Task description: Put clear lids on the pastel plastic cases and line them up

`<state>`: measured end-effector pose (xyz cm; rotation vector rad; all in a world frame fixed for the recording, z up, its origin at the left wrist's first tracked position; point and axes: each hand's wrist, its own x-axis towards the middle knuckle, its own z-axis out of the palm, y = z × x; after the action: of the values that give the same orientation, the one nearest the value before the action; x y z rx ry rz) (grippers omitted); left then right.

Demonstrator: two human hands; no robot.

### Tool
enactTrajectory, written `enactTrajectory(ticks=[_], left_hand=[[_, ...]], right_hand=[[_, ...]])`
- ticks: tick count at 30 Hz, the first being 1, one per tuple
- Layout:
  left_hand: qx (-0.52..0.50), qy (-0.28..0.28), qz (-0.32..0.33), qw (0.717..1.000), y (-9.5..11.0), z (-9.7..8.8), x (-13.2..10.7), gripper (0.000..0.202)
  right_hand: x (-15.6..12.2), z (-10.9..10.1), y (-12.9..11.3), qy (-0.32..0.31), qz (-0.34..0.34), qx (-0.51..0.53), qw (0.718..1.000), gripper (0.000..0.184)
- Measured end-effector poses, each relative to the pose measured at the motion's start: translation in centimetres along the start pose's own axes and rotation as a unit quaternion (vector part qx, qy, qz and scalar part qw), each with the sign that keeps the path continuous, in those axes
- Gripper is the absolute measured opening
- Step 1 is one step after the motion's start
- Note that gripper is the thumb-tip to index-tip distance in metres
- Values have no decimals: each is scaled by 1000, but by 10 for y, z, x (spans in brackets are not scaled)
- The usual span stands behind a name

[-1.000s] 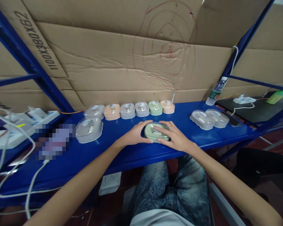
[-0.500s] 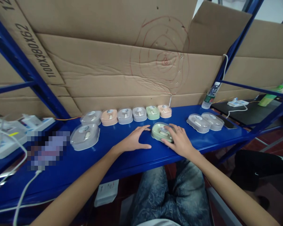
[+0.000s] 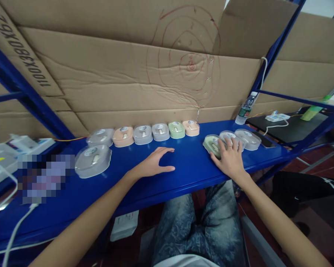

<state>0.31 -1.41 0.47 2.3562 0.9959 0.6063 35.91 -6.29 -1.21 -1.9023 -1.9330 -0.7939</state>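
A small pale green plastic box (image 3: 211, 145) with a clear cover sits on the blue table, next to a grey plastic box (image 3: 226, 135). My right hand (image 3: 230, 157) rests over the green box's right side, thumb at its near edge and index finger on top; the other fingers spread over the grey one. Another grey box (image 3: 249, 139) stands just right of these. My left hand (image 3: 153, 163) hovers over or rests on the table, holding nothing, its thumb and fingers apart in a C shape.
A row of grey, orange and green boxes (image 3: 143, 135) lines the cardboard wall (image 3: 114, 74). One larger-looking grey box (image 3: 93, 161) stands in front at left. A water bottle (image 3: 246, 108), a dark phone (image 3: 267, 141) and white cables (image 3: 19, 226) lie around the edges.
My right hand has moved the green box to the right, up beside the two grey boxes. My left hand keeps its open shape in nearly the same place. The view has shifted slightly.
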Motion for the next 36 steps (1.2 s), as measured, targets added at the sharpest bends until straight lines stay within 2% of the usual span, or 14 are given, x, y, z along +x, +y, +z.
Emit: enactTrajectory(ticks=[8,13,16,20,23,26,30,33,36], left_hand=[[14,1,9,1000,0,-1,1,71],[12,-1,5,1000,-2,0,1,71],[8,-1,7,1000,-3,0,1,71],[5,9,13,1000,-3,0,1,68],[-2,12,19,1000,-3,0,1,65],[-9,15,20,1000,-2,-2,1,63],[-6,31,18,999,-2,-3,2,61],[-22,60,16,998,-4,-1,5,54],[-64,99,18,993,-10,2,7,57]], right_hand=[[15,12,22,-13,-22,-14,1000,67],[20,15,21,-25,-22,1,999,69],[36,9,6,-19,-26,18,999,76],[78,8,-32,-29,-61,48,997,80],[110,21,-62,-68,-102,61,991,82],[125,36,-80,-95,-111,55,988,81],[112,37,-88,-58,-101,56,992,72],[88,20,-91,-41,-105,61,992,69],[58,-3,-96,-35,-110,83,990,70]])
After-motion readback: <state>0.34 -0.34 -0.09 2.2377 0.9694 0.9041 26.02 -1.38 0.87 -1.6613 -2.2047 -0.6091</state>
